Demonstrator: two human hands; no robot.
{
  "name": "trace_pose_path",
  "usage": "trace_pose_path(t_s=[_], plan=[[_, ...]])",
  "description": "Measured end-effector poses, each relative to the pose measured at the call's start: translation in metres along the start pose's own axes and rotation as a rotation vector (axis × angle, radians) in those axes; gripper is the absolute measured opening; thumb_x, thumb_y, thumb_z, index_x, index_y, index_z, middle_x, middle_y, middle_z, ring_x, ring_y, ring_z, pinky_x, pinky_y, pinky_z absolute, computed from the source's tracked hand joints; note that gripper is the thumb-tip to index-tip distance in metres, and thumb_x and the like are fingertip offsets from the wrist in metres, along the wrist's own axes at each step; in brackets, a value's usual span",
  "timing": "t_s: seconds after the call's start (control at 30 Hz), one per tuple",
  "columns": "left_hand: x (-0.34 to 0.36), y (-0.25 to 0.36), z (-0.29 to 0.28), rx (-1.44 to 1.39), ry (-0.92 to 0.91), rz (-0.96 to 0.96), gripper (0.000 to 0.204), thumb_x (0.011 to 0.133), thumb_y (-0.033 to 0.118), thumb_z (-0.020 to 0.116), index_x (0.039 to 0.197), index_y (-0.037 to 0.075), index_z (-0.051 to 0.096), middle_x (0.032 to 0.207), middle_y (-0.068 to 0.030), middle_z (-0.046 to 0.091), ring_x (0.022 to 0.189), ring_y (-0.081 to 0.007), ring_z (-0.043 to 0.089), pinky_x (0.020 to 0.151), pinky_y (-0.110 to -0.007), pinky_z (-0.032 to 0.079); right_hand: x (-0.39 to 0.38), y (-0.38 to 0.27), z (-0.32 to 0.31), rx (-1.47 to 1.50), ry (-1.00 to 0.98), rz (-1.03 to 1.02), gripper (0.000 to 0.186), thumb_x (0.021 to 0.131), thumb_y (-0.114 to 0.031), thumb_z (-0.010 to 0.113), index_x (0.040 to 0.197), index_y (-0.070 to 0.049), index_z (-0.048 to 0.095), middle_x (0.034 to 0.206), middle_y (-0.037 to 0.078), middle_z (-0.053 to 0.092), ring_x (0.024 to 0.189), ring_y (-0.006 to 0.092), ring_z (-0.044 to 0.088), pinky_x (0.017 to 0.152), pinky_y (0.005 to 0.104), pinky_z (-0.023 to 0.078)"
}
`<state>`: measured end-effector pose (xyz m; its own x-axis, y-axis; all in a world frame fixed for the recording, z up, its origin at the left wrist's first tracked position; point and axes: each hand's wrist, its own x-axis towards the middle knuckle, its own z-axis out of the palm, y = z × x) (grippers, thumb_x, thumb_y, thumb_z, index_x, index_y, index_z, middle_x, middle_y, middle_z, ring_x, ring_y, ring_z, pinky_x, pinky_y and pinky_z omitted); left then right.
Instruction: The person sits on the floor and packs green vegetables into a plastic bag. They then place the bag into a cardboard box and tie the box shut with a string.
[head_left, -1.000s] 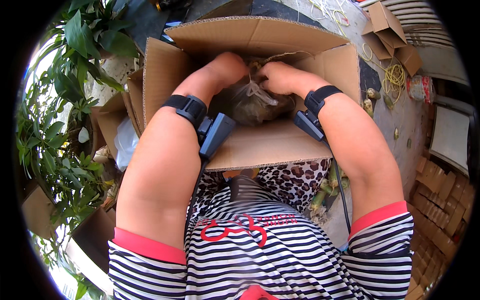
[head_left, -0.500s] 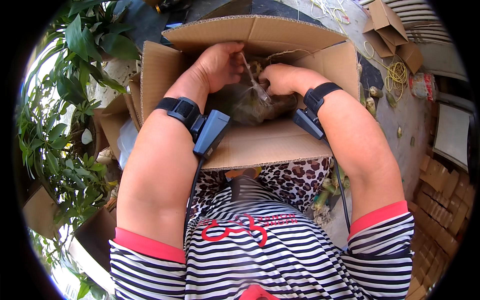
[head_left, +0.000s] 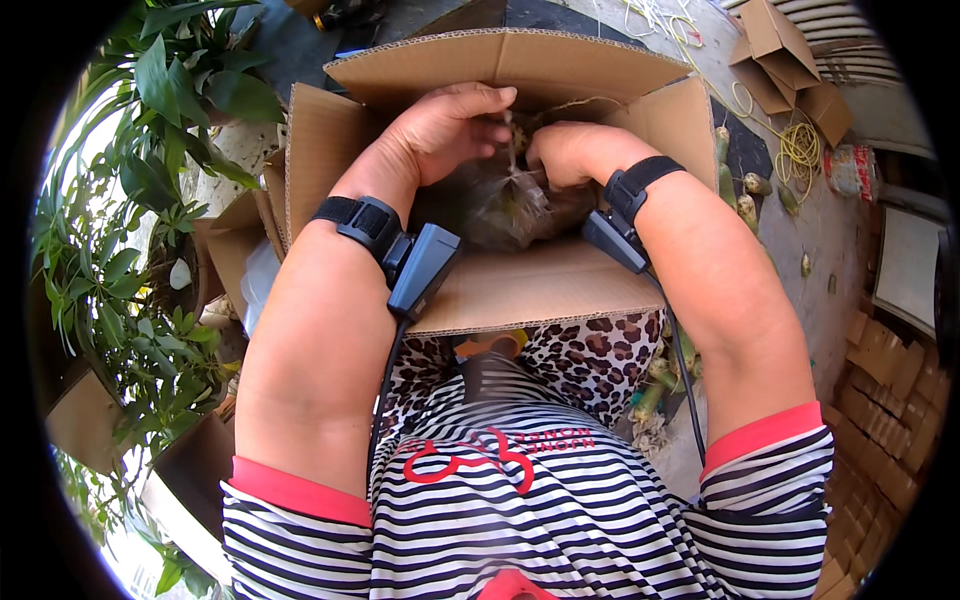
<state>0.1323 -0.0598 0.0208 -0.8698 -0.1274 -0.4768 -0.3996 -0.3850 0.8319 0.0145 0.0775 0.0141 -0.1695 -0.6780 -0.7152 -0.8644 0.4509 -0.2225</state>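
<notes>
A clear plastic bag (head_left: 505,215) with a twisted neck lies in the open cardboard box (head_left: 540,290) in front of me. My left hand (head_left: 455,130) is bent over the box, its thumb and curled fingers closed at the top of the bag's twisted neck. On the other side of that neck, my right hand (head_left: 575,155) has its fingers bent inward and closed against the bag. The right fingertips are partly hidden behind the hand. What the bag holds shows only as dim greenish-brown shapes.
Leafy plants (head_left: 130,290) line the left side. Several green, root-like vegetables (head_left: 757,184) lie on the floor at the right, near yellow string (head_left: 795,150) and small cardboard boxes (head_left: 775,50). Flattened cardboard (head_left: 885,400) is stacked at the lower right.
My left hand has shifted slightly to the right, its thumb reaching further out. The bag's twisted neck now stands more upright. My right hand has moved a little within the box.
</notes>
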Motion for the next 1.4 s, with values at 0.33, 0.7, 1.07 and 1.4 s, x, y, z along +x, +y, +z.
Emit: trace_pose_path(t_s=[0.33, 0.7, 1.07, 1.4], plan=[[0.017, 0.007, 0.023, 1.283, -0.05, -0.409, 0.023, 0.083, 0.02, 0.057, 0.093, 0.004, 0.071, 0.096, -0.0192, 0.07, 0.086, -0.0302, 0.069, 0.074, -0.039, 0.055, -0.012, -0.004, -0.011, 0.096, 0.054, 0.042, 0.045, 0.07, -0.004, 0.066, 0.115, -0.01, 0.068, 0.104, 0.017, 0.068, 0.098, 0.032, 0.065, 0.081, 0.0397, 0.052], [0.013, -0.03, 0.021, 0.696, -0.01, -0.368, 0.039, 0.089, 0.005, 0.052, 0.127, 0.01, 0.057, 0.099, -0.0089, 0.068, 0.067, -0.0157, 0.068, 0.053, -0.028, 0.052, 0.002, 0.007, 0.006, 0.122, 0.119, -0.073, 0.036, 0.076, -0.009, 0.07, 0.112, -0.01, 0.07, 0.105, 0.017, 0.069, 0.1, 0.0319, 0.064, 0.086, 0.0383, 0.05], [0.028, -0.044, 0.008, 1.142, -0.084, -0.187, 0.021, 0.088, 0.008, 0.053, 0.105, 0.004, 0.066, 0.083, -0.0111, 0.069, 0.061, -0.0175, 0.069, 0.049, -0.03, 0.052, 0.0, 0.001, 0.005, 0.108, 0.092, -0.062, 0.038, 0.076, -0.008, 0.069, 0.115, -0.007, 0.067, 0.107, 0.02, 0.067, 0.103, 0.0341, 0.063, 0.088, 0.0391, 0.049], [0.024, -0.037, -0.003, 0.514, 0.313, -0.498, 0.027, 0.096, 0.019, 0.043, 0.113, 0.004, 0.057, 0.092, -0.0125, 0.067, 0.063, -0.0248, 0.068, 0.051, -0.035, 0.054, 0.005, -0.001, 0.018, 0.204, 0.217, -0.12, 0.033, 0.078, -0.007, 0.063, 0.111, -0.005, 0.067, 0.105, 0.018, 0.068, 0.1, 0.0325, 0.065, 0.085, 0.0392, 0.051]])
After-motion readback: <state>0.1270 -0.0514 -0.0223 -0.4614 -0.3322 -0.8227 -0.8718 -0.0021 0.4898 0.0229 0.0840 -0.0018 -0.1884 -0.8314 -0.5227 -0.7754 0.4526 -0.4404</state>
